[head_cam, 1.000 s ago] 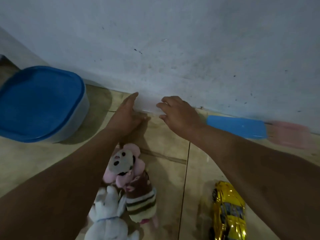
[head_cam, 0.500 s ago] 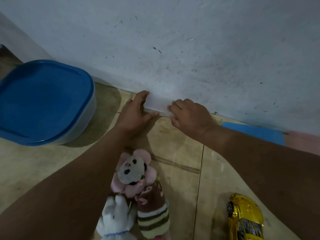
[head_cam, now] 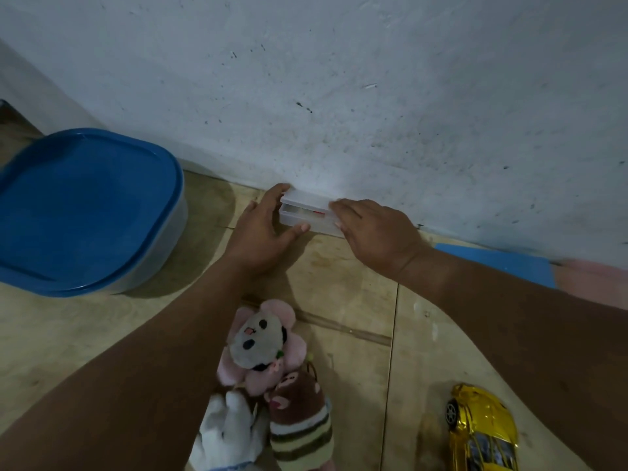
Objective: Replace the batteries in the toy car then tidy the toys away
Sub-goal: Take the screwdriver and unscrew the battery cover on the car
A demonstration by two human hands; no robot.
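Against the foot of the wall (head_cam: 373, 96), the clear plastic box (head_cam: 306, 217) lies lengthwise along it, lid slightly raised, left hand (head_cam: 263, 232) gripping its left end, right hand (head_cam: 377, 234) pinching its right end, gold toy car (head_cam: 481, 433) well apart.

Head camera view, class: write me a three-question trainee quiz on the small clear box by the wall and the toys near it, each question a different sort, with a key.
1. True or false: the gold toy car lies inside the clear plastic box.
2. Which hand holds the box's left end? A) left hand B) right hand C) neither
3. Fill in: the lid of the large storage container is coloured ____.

Key: 1 false, the car sits on the floor tiles, apart from the box. 2 A; the right hand holds the other end. 3 blue.
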